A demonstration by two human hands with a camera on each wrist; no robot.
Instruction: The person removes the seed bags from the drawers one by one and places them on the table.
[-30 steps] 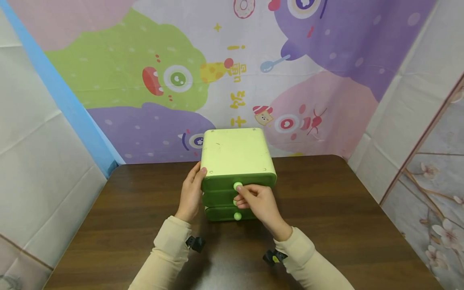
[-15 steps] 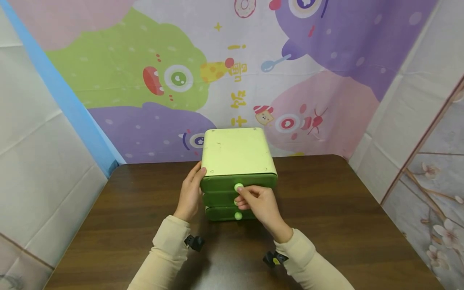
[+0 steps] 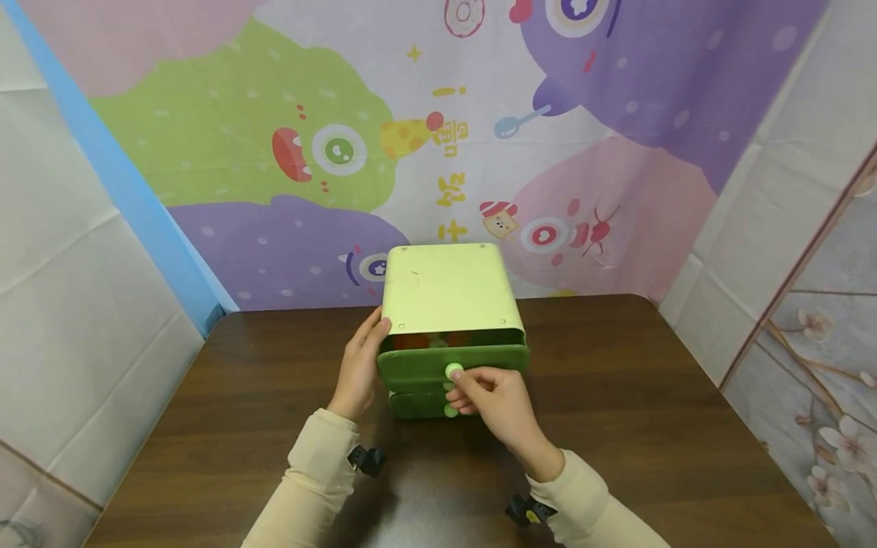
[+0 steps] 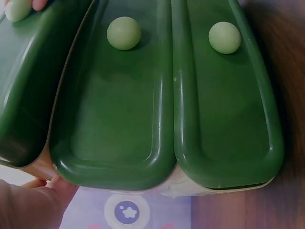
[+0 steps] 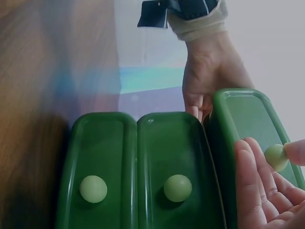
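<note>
In the middle of the frame the top drawer stands pulled partway out of the small green cabinet, where half a second ago only a thin dark line showed beneath the pale lid. The right hand pinches the drawer's round knob between thumb and finger, and has moved toward the lower edge of the frame along with it. A dark gap now opens behind the drawer front, with something reddish inside (too dim to make out). The left hand rests as before along the cabinet's left side, thumb at the front corner, well apart from the right. The middle drawer and bottom drawer are closed.

The cabinet stands on a dark wood-grain table filling the lower frame. Behind, a cartoon backdrop spans the top, with green, purple and pink one-eyed creatures; a blue strip slants down the upper left, and a panel with printed blossoms fills the right edge.
</note>
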